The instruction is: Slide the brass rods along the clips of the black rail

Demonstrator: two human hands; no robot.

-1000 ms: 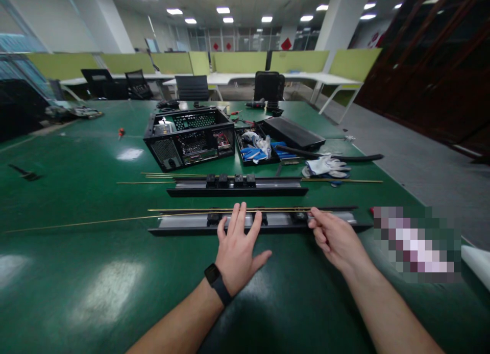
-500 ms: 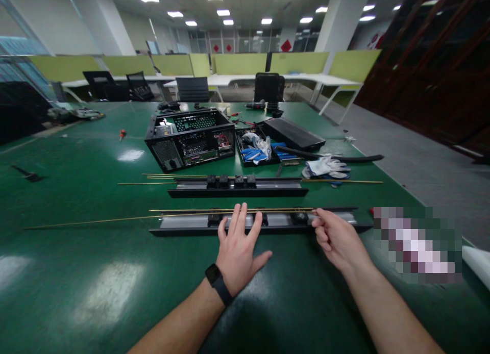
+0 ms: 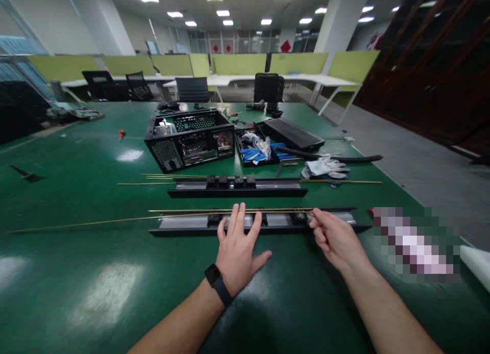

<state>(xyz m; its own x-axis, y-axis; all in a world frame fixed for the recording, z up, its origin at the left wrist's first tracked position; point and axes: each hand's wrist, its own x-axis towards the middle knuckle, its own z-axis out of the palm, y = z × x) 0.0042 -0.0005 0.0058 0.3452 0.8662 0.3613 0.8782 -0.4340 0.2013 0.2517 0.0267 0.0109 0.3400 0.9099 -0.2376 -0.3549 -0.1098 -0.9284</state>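
In front of me lies a long black rail (image 3: pixel 184 233) with a pale inner channel and several black blocks (image 3: pixel 299 217) in it. Thin brass-coloured rods (image 3: pixel 172 210) run along its back edge, and one long rod (image 3: pixel 80 223) sticks out far to the left. My left hand (image 3: pixel 238 247), wearing a black watch, is open over the middle of the rail, its spread fingers reaching across the rods. Near the right part of the rail, my right hand (image 3: pixel 335 236) pinches the end of a thin brass rod; its fingertips partly cover the grip.
Behind lies a second black rail (image 3: pixel 237 193) with blocks and rods. Farther back are an opened computer case (image 3: pixel 191 142), a tray (image 3: pixel 258 163) holding gloves, a black panel (image 3: pixel 293 133) and another glove (image 3: pixel 325 167). A blurred-out item (image 3: pixel 415 244) lies at right.
The long brass rod has slid further left, its free end now closer to the left edge. My right hand has shifted very slightly left; my left hand stays in place.
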